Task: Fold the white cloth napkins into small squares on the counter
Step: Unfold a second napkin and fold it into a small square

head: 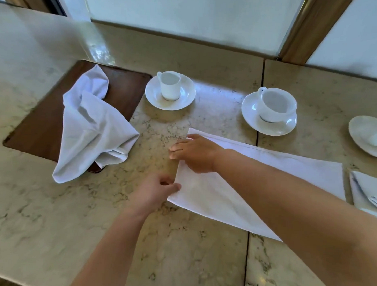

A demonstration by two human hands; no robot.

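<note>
Pinching the near-left corner of the flat white napkin (213, 199), your left hand (153, 192) had thumb and fingers closed on the cloth right at its edge. Your right hand (195, 152) lay palm-down across the napkin's left end, fingers spread flat and pressing, gripping nothing. That napkin was stretched out on the marble counter (52, 223), running from the middle off to the right under your right forearm, its far edge showing a neat hem.

Over on the left, a second napkin (92, 126) sat crumpled in a loose heap, draped half on a dark wooden tray (42, 129) and half spilling onto the counter at the tray's near-right corner. Far of your hands stood a small white cup (170, 85) upright on its saucer (185, 95), just beside the tray's right edge. Further right, a wider cup (274, 104) rested on a saucer (250, 115) of its own, straddling the seam between two counter slabs. At the right edge you had another plate (361, 131), partly cut off, and near of it a folded napkin (361, 189), only partly in view.
</note>
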